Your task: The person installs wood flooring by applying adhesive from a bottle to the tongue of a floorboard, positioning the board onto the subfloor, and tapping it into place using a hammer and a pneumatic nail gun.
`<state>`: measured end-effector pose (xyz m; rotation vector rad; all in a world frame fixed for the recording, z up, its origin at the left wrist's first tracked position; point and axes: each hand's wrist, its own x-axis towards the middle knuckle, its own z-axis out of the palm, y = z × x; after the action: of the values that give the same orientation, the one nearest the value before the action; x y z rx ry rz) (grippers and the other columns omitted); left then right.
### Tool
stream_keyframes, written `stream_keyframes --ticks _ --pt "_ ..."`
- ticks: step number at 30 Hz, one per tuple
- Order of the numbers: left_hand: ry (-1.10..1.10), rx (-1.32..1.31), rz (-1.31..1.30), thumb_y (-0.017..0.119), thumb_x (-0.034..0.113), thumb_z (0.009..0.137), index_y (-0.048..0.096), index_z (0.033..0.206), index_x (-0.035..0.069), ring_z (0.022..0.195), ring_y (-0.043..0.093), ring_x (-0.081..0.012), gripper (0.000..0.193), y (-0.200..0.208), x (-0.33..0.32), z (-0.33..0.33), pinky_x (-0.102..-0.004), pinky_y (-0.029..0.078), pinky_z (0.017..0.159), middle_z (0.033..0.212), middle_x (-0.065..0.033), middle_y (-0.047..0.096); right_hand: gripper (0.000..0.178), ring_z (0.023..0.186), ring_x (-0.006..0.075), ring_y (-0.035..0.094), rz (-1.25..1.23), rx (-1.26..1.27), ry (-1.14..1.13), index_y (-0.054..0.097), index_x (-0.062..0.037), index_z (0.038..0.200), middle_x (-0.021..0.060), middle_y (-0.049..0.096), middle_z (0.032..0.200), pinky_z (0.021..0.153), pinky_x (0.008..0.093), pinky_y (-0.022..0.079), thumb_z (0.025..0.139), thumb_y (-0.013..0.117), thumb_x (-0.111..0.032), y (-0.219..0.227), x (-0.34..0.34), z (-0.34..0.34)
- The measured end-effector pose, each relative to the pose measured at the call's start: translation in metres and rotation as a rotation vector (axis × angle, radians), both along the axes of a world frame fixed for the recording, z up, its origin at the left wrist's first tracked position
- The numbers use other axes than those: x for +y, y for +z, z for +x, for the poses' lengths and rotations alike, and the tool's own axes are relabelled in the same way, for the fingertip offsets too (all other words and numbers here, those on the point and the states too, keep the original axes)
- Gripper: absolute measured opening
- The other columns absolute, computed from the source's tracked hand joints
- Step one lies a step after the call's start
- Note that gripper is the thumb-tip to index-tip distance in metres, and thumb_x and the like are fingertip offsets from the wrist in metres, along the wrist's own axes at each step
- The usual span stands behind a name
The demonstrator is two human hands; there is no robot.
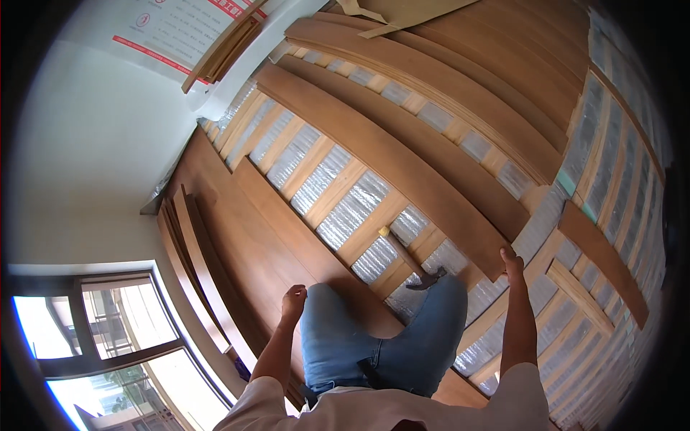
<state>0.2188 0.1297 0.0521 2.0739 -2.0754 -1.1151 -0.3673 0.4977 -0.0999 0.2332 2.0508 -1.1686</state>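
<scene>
My right hand grips the near end of a long brown wooden floorboard, with the thumb on its top face. That board lies loose across the wooden battens, slanting away to the far left. Beside my left knee, my left hand is curled closed above the laid floorboards, and nothing shows in its fingers. A claw hammer lies on the battens between the laid boards and the loose board. Its dark head rests against my right knee.
More loose boards lie farther off, with cardboard on top. Silver foil shows between battens. Narrow boards line the window side. A short board and a batten offcut lie at right. Wood strips stick out by the far wall.
</scene>
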Motion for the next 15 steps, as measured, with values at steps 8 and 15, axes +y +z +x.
stream_keyframes --ticks 8,15 --pt "-0.321 0.326 0.251 0.058 0.029 0.091 0.063 0.111 0.003 0.08 0.066 -0.0225 0.033 -0.106 0.005 -0.241 -0.0342 0.051 0.075 0.09 -0.0135 0.068 0.076 0.078 0.0287 0.068 0.035 -0.041 -0.018 0.056 0.011 0.103 0.0184 0.065 0.094 0.061 0.0428 0.06 0.066 0.082 -0.051 -0.014 0.019 -0.016" --pt "0.028 0.593 0.638 0.068 0.034 0.087 0.047 0.129 -0.002 0.083 0.062 -0.0171 0.06 -0.127 0.051 -0.38 -0.0294 0.052 0.07 0.098 -0.0098 0.063 0.026 0.067 0.0205 0.063 -0.029 -0.067 -0.263 0.062 0.003 0.078 0.0095 0.063 0.078 0.056 0.0318 0.054 0.075 0.079 -0.017 -0.027 0.028 -0.012"
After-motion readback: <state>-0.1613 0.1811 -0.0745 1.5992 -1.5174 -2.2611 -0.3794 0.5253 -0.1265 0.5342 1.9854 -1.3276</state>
